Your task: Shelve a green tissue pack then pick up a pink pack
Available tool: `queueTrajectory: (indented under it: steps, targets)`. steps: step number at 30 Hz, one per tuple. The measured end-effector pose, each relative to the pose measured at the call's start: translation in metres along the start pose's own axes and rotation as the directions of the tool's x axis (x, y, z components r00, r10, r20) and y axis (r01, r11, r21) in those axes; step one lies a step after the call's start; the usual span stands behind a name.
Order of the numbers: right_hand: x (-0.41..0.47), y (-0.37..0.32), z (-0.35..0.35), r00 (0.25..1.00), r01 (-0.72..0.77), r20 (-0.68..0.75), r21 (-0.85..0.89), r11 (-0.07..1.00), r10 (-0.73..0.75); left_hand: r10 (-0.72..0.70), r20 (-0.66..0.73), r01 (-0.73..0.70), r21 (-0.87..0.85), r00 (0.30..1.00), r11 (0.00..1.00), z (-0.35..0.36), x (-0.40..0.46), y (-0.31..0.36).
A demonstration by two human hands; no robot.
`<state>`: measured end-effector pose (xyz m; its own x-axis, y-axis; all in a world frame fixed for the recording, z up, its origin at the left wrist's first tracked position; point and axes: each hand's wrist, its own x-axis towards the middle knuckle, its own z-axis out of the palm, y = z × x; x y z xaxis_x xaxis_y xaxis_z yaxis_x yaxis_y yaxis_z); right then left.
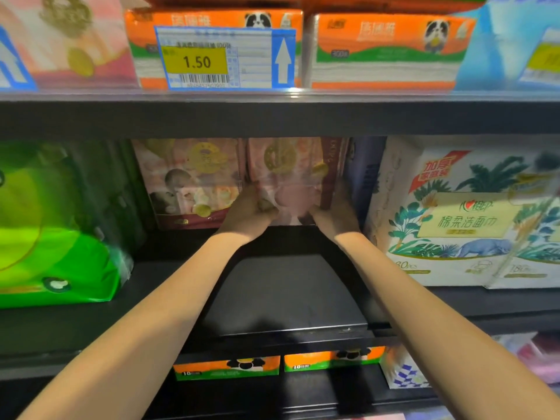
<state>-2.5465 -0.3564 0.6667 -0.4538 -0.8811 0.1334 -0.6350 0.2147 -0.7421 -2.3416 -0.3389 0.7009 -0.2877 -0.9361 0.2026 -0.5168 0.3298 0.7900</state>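
Note:
Both my arms reach deep into the middle shelf (288,295) of a dark store rack. My left hand (250,212) and my right hand (336,213) grip the lower corners of a pink tissue pack (288,177) that stands upright at the back of the shelf. A second pink pack (191,183) with a baby picture stands just left of it, touching it. My fingers curl round the held pack's edges; the fingertips are blurred.
A green pack (51,231) fills the shelf's left, a white pack with leaf and elephant print (466,219) its right. A dark blue pack (368,174) stands behind my right hand. Orange panda tissue packs (385,50) and a 1.50 price tag (212,59) sit above; more orange packs (227,368) sit below.

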Motion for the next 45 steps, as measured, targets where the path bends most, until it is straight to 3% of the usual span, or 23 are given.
queueTrajectory:
  steps: [2, 4, 8, 11, 16, 18, 27, 31, 38, 45]
  targets:
    - [-0.016, -0.005, -0.001, 1.000, 0.029, -0.005, -0.034, 0.999, -0.029, -0.011, 0.034, 0.005, 0.150, 0.999, 0.989, -0.003, -0.001, -0.004]
    - [-0.038, -0.011, -0.003, 0.992, 0.126, 0.025, -0.191, 0.973, -0.124, -0.026, 0.023, 0.018, 0.295, 0.999, 0.955, -0.010, -0.008, -0.008]
    - [-0.076, -0.019, -0.021, 0.968, 0.251, 0.124, -0.423, 0.871, -0.219, -0.087, 0.021, 0.057, 0.599, 0.996, 0.798, -0.026, -0.024, -0.019]
    - [-0.110, -0.029, -0.031, 0.965, 0.240, 0.230, -0.576, 0.782, -0.127, -0.098, 0.093, 0.015, 0.645, 0.991, 0.764, -0.043, -0.046, -0.024]
    - [-0.176, -0.039, -0.038, 0.948, 0.267, 0.070, -0.706, 0.656, -0.310, 0.069, 0.043, -0.077, 0.778, 0.997, 0.624, -0.060, -0.097, -0.012]
    - [-0.206, -0.037, -0.038, 0.956, 0.247, 0.068, -0.713, 0.656, -0.285, 0.141, 0.080, -0.149, 0.796, 0.987, 0.587, -0.060, -0.117, -0.014]
    - [-0.367, -0.002, -0.066, 0.995, -0.023, -0.080, -0.771, 0.636, -0.060, 0.327, 0.350, -0.479, 0.632, 0.878, 0.609, -0.011, -0.205, -0.019]
    - [-0.446, 0.033, -0.092, 0.981, -0.171, -0.193, -0.771, 0.614, 0.030, 0.389, 0.471, -0.609, 0.555, 0.792, 0.567, 0.035, -0.260, 0.001]
    - [-0.579, 0.103, -0.152, 0.894, -0.447, -0.390, -0.729, 0.518, 0.223, 0.558, 0.601, -0.817, 0.359, 0.572, 0.452, 0.118, -0.383, 0.056]
    - [-0.720, 0.178, -0.210, 0.803, -0.596, -0.496, -0.659, 0.458, 0.331, 0.599, 0.676, -0.891, 0.205, 0.429, 0.406, 0.203, -0.517, 0.121]
